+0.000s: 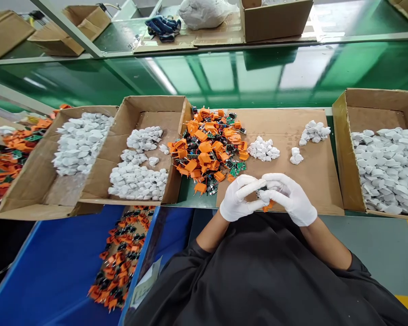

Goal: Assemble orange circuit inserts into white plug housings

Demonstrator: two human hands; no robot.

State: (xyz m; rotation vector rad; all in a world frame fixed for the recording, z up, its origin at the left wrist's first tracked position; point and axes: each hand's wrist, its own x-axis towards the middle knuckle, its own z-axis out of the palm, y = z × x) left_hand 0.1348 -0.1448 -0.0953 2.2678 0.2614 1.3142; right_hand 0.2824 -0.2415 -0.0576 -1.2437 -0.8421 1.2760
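Both my hands wear white gloves and meet over the front edge of a flat cardboard sheet [313, 181]. Between their fingertips is an orange plug with a circuit board [268, 206], mostly hidden by the gloves. My left hand [240, 198] is closed on it from the left, and my right hand [289, 197] pinches it from the right. Beyond them on the sheet lie a small heap of white pieces [264, 149], a smaller cluster [296, 156] and another heap [314, 132]. To the left is a pile of orange plugs with circuit boards and wires [207, 151].
Cardboard boxes with white pieces stand at left [177, 181], far left [57, 209] and right [340, 149]. Below left, a blue bin [54, 267] holds more orange plugs. The shelf above carries dark blue gloves [163, 28], a plastic bag [204, 13] and a box [277, 20].
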